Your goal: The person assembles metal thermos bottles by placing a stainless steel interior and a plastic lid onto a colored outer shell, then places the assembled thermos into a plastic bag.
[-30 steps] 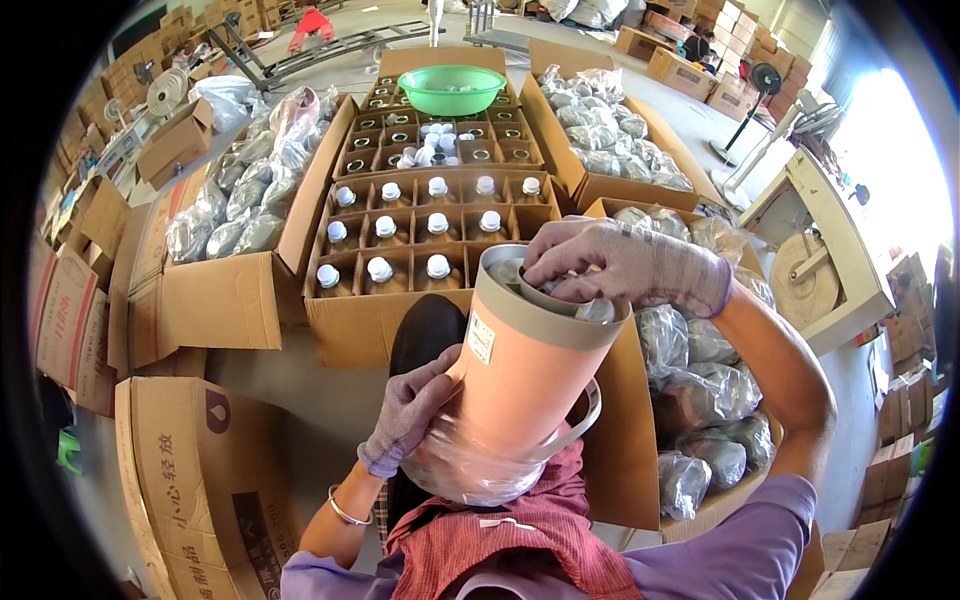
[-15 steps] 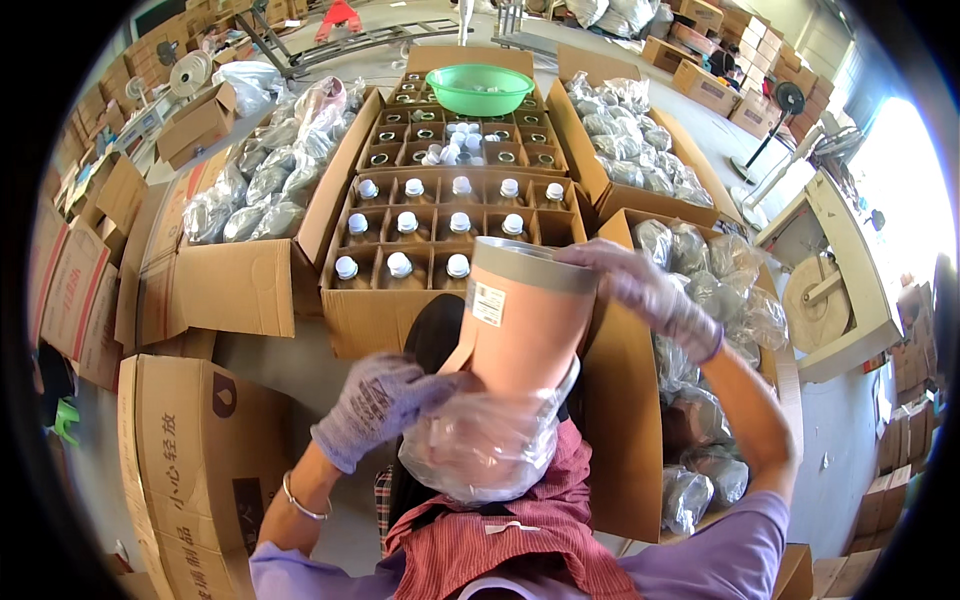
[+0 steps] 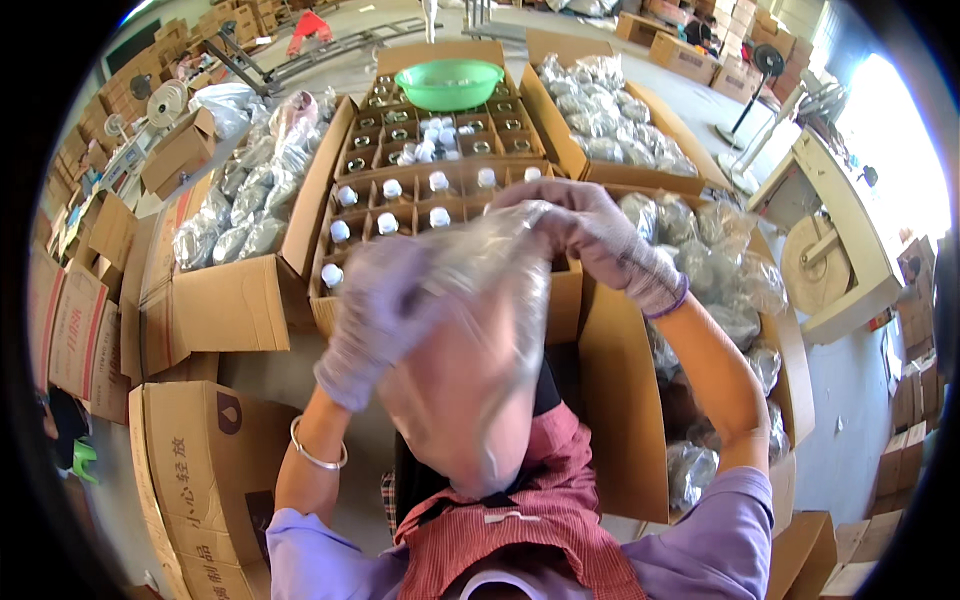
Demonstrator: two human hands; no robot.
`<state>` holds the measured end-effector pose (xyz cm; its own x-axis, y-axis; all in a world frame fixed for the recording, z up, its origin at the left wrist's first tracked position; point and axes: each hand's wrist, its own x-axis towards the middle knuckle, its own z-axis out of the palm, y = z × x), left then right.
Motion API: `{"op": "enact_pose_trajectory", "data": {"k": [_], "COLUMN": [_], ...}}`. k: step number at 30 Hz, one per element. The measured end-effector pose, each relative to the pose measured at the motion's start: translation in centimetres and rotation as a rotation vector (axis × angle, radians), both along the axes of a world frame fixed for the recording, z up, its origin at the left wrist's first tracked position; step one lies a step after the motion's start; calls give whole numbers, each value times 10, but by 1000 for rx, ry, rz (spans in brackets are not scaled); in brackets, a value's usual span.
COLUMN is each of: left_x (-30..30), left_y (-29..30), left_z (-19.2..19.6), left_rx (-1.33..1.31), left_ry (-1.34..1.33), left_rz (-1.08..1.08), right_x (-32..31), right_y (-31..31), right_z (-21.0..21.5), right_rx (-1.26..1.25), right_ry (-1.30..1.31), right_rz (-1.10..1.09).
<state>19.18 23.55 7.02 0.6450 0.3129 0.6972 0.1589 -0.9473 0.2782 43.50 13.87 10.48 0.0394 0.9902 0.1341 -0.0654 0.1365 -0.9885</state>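
In front of my chest a pink cylindrical vessel (image 3: pixel 455 385) stands inside a clear plastic bag (image 3: pixel 478 248). The film covers its side and is bunched toward the top, so its grey rim is hidden. My right hand (image 3: pixel 600 240), in a pale purple knit glove, is closed on the bag's upper edge at the far right. My left hand (image 3: pixel 372 315), gloved alike and smeared by motion, is closed around the bag at the upper left. The vessel's lower end rests near my red striped apron (image 3: pixel 520 550).
Ahead is a divided carton (image 3: pixel 335 296) of white-capped bottles, with a green basin (image 3: pixel 450 88) behind it. Cartons of bagged items flank it, including a left one (image 3: pixel 235 310) and a near right one (image 3: pixel 625 400). A closed brown carton (image 3: pixel 205 480) stands by my left elbow.
The bag has been drawn up from the vessel's lower part over its top. My right hand has gone from the rim to the bag; my left hand has risen with the film.
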Motion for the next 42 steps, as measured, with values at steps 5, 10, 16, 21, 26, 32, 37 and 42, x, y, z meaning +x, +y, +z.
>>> {"op": "enact_pose_trajectory", "data": {"k": [5, 10, 16, 21, 26, 32, 37, 42], "left_x": [-81, -37, 92, 194, 223, 241, 247, 260], "left_y": [61, -14, -74, -158, -162, -126, -200, -229], "left_z": [-117, -132, -138, -143, -173, -142, -79, -89], "left_rx": [-1173, -1441, -1127, -1710, -1807, -1337, -964, -764], "left_ry": [-850, -942, -519, 0, 79, 103, 197, 213], "left_rz": [209, 181, -222, -628, -560, -685, -1093, -1138], "right_x": [37, -48, 14, 35, 48, 84, 119, 148], "right_y": [-104, -174, -342, -498, -540, -563, -547, -503], "right_z": [-97, -181, -217, -222, -206, -244, -225, -184], "right_rx": [322, -393, -451, -207, -146, -320, -348, -617], "right_ry": [-1221, -1044, -676, -270, -12, -171, -279, -463], "right_rz": [-221, 81, -800, -1410, -1435, -1547, -1502, -1131]}}
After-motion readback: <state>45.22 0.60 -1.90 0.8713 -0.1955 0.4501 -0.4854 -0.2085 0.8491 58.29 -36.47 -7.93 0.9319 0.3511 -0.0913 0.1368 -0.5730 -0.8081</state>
